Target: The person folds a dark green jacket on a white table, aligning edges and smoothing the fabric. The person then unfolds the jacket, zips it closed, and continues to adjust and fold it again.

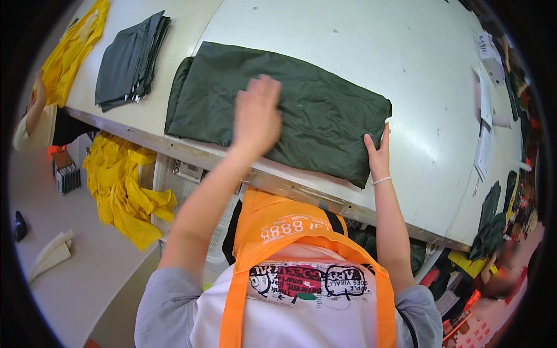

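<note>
Dark green folded cloth (322,95) on the tabletop (441,122), apparently at the flattening and edge-squaring step.
The cloth lies across the upper middle of the frame, wrinkled on top, its near edge along the tabletop's front. The left grip (257,116), blurred, is spread flat over the cloth's middle with nothing pinched; the right grip (380,153) is at its right end, thumb and fingers parted around the corner, though I cannot tell whether they pinch any fabric. So the cloth sits beneath the left grip and mostly to the left of the right one. The next move seems to call for light, even pressure outward over the wrinkles, with that right end held steady.
</note>
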`<state>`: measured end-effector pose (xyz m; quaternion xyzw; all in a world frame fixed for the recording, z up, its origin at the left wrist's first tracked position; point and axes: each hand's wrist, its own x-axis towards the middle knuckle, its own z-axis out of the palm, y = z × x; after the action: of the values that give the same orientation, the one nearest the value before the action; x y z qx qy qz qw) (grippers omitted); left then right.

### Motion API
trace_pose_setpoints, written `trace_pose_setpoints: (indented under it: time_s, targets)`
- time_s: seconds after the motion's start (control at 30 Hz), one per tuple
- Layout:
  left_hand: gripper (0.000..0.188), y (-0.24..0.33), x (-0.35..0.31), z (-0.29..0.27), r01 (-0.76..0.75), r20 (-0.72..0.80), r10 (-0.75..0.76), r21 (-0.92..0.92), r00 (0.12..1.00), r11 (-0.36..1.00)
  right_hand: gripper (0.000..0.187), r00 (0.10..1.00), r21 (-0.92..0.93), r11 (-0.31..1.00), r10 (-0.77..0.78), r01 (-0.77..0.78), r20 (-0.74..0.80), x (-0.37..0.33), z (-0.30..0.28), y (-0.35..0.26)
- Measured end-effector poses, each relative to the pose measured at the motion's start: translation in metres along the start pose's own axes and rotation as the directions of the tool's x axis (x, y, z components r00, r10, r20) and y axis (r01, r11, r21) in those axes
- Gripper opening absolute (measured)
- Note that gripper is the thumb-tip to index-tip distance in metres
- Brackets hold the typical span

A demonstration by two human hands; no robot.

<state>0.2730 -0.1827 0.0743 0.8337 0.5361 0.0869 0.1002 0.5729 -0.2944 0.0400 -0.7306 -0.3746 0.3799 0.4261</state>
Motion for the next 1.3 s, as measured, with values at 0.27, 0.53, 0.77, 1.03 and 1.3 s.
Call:
trace_pose_setpoints:
  time_s: [0.27, 0.53, 0.77, 1.03, 1.3]
  targets:
    - [0.058, 0.033, -0.005, 0.058, -0.02, -0.071, -0.003, -0.32, 0.998, 0.947, 0.071, 0.97, -0.207, 0.956, -0.172, 0.206, 0.171, -0.014, -0.008, -0.008]
    - [0.051, 0.037, -0.021, 0.054, 0.486, 0.367, 0.422, -0.847, 0.829, -0.217, 0.026, 0.932, -0.091, 0.983, -0.117, 0.157, 0.343, -0.081, -0.011, -0.211]
    - [0.05, 0.042, -0.042, 0.052, 0.393, 0.353, 0.21, -0.602, 0.912, -0.695, 0.061, 0.815, -0.671, 0.705, 0.239, 0.228, 0.528, 0.077, 0.166, -0.21]
    - [0.051, 0.023, -0.042, 0.078, 0.328, 0.397, 0.103, -0.556, 0.912, -0.764, 0.058, 0.578, -0.353, 0.463, -0.714, 0.813, 0.395, 0.041, 0.082, -0.145]
    - [0.053, 0.033, -0.049, 0.075, 0.517, 0.506, 0.179, -0.677, 0.844, -0.525, 0.046, 0.949, -0.431, 0.855, -0.192, 0.288, 0.251, -0.015, 0.036, -0.013]
